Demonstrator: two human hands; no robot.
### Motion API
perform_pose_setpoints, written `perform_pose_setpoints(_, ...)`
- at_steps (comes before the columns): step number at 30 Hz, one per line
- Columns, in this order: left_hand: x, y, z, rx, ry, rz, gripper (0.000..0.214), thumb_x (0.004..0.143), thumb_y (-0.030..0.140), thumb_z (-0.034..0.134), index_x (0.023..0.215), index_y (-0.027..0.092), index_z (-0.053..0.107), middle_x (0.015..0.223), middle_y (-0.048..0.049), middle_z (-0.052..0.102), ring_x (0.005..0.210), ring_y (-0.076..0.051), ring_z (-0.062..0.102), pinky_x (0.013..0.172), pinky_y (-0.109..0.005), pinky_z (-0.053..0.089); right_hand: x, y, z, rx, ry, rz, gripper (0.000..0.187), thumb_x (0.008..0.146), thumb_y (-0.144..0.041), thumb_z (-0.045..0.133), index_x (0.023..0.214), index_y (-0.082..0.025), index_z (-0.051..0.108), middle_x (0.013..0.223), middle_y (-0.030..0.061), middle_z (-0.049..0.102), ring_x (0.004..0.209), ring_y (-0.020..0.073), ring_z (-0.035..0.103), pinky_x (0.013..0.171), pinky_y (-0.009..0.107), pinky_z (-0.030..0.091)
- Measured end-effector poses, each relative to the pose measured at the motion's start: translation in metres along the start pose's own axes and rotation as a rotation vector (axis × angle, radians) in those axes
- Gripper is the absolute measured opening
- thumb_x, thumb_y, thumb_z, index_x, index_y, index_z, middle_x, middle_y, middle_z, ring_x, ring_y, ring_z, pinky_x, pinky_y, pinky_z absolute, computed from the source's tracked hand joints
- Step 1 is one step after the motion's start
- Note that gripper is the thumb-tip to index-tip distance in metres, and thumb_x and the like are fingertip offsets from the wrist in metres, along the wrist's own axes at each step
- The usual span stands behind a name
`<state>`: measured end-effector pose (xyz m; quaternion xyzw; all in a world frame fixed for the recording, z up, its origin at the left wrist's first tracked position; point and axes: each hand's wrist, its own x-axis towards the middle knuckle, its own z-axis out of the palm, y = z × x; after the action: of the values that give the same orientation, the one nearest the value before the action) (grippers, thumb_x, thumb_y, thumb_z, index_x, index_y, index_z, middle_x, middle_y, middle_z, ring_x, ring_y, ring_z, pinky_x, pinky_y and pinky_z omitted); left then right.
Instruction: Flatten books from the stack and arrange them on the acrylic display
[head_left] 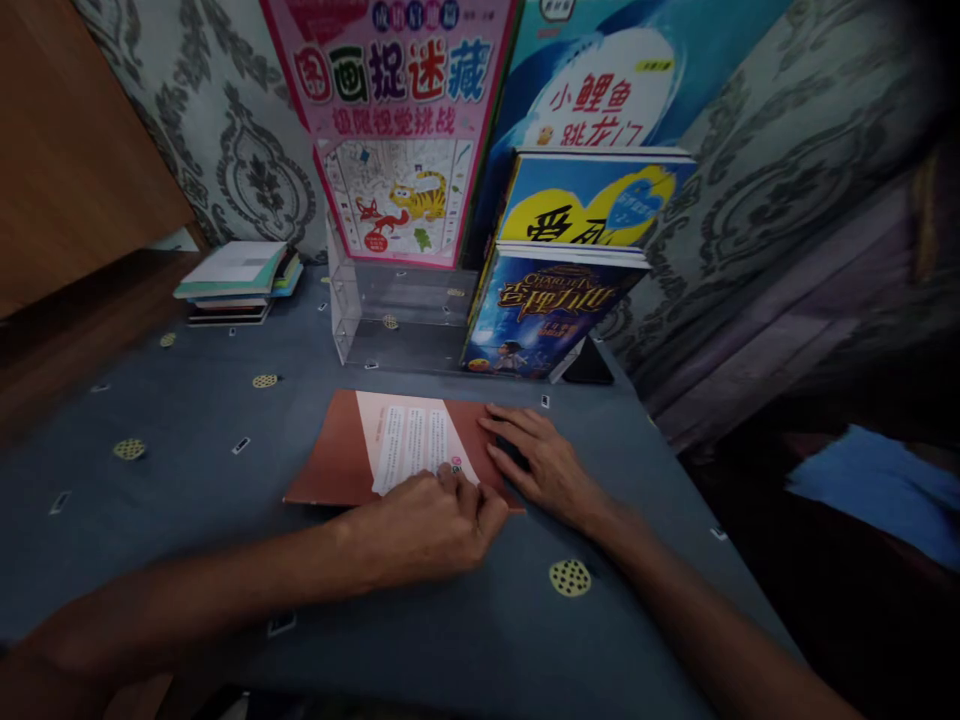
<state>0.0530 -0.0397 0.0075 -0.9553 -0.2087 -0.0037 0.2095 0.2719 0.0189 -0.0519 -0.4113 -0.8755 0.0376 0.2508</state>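
Observation:
A thin reddish-brown booklet (330, 455) lies on the patterned blue-grey cloth, with a pale panel of printed text (412, 440) across its middle. My left hand (431, 515) rests over the booklet's near edge, its fingers curled together. Whatever is between those fingers is hidden from me. My right hand (544, 460) lies on the booklet's right side, fingers stretched out and slightly apart, touching the brown cover. A small dark shape shows under its fingers, and I cannot tell what it is.
Behind the booklet stands a clear plastic rack (397, 340) holding a pink picture book (405, 120), a teal book (607, 90), a yellow-and-blue book (600, 195) and a dark blue book (540, 310). A stack of booklets (236, 280) sits at back left. The table's right edge slants toward me.

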Motion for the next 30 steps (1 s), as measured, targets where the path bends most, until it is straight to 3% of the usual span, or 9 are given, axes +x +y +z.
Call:
perform_pose_setpoints(8, 0.002, -0.007, -0.002, -0.125, 0.014, -0.074, 0.021, 0.103, 0.017, 0.03, 0.102, 0.011, 0.051, 0.074, -0.0099, 0.066, 0.065, -0.022, 0.068, 0.05, -0.029, 0.051, 0.0, 0.0, -0.002, 0.08, 0.017, -0.004, 0.034, 0.098, -0.03, 0.048, 0.123, -0.02, 0.068, 0.13, 0.0137, 0.066, 0.118, 0.0286, 0.063, 0.1, 0.051, 0.051)
perform_pose_setpoints(14, 0.004, -0.014, -0.013, -0.234, -0.149, -0.1, 0.018, 0.101, 0.014, 0.032, 0.108, 0.012, 0.048, 0.082, -0.0104, 0.068, 0.071, -0.022, 0.069, 0.056, -0.029, 0.053, -0.001, 0.002, -0.009, 0.231, -0.018, 0.06, 0.034, 0.097, -0.028, 0.047, 0.124, -0.025, 0.068, 0.133, 0.0106, 0.065, 0.122, 0.028, 0.06, 0.103, 0.054, 0.048)
perform_pose_setpoints(19, 0.003, -0.037, -0.034, -0.459, -0.262, -0.191, 0.021, 0.093, 0.009, 0.044, 0.113, 0.014, 0.048, 0.088, -0.0102, 0.069, 0.077, -0.025, 0.07, 0.064, -0.033, 0.053, -0.001, 0.01, -0.013, 0.504, -0.027, 0.16, 0.041, 0.093, -0.022, 0.044, 0.127, -0.027, 0.067, 0.128, 0.0071, 0.068, 0.121, 0.0255, 0.061, 0.106, 0.051, 0.046)
perform_pose_setpoints(22, -0.004, -0.052, -0.045, -0.618, -0.188, -0.374, 0.022, 0.091, 0.008, 0.043, 0.108, 0.019, 0.049, 0.076, -0.0023, 0.066, 0.067, -0.019, 0.065, 0.062, -0.028, 0.047, 0.001, 0.009, -0.013, 0.648, 0.019, 0.278, 0.037, 0.085, -0.02, 0.053, 0.116, -0.028, 0.072, 0.123, 0.0048, 0.071, 0.119, 0.0254, 0.063, 0.107, 0.048, 0.045)
perform_pose_setpoints(25, -0.014, -0.066, -0.051, -0.759, -0.045, -0.542, 0.014, 0.096, 0.017, 0.038, 0.097, 0.022, 0.05, 0.063, 0.0039, 0.056, 0.053, -0.014, 0.052, 0.053, -0.023, 0.037, 0.004, 0.001, -0.012, 0.859, 0.091, 0.424, 0.031, 0.084, -0.027, 0.064, 0.113, -0.027, 0.072, 0.124, 0.005, 0.07, 0.116, 0.0252, 0.064, 0.103, 0.044, 0.049)
perform_pose_setpoints(28, -0.021, -0.076, -0.055, -0.864, 0.157, -0.572, 0.021, 0.1, 0.03, 0.034, 0.088, 0.022, 0.049, 0.063, 0.0048, 0.052, 0.052, -0.011, 0.045, 0.05, -0.022, 0.032, 0.007, -0.011, -0.013, 1.101, 0.181, 0.528, 0.046, 0.082, -0.038, 0.072, 0.126, -0.03, 0.063, 0.134, 0.0066, 0.064, 0.115, 0.0253, 0.064, 0.091, 0.04, 0.056)
perform_pose_setpoints(30, -0.023, -0.08, -0.058, -0.894, 0.285, -0.558, 0.025, 0.101, 0.031, 0.035, 0.083, 0.021, 0.049, 0.065, 0.0048, 0.051, 0.054, -0.009, 0.045, 0.053, -0.021, 0.033, 0.009, -0.019, -0.016, 1.203, 0.22, 0.514, 0.055, 0.082, -0.043, 0.072, 0.134, -0.034, 0.056, 0.142, 0.0067, 0.057, 0.118, 0.0259, 0.063, 0.088, 0.039, 0.058)
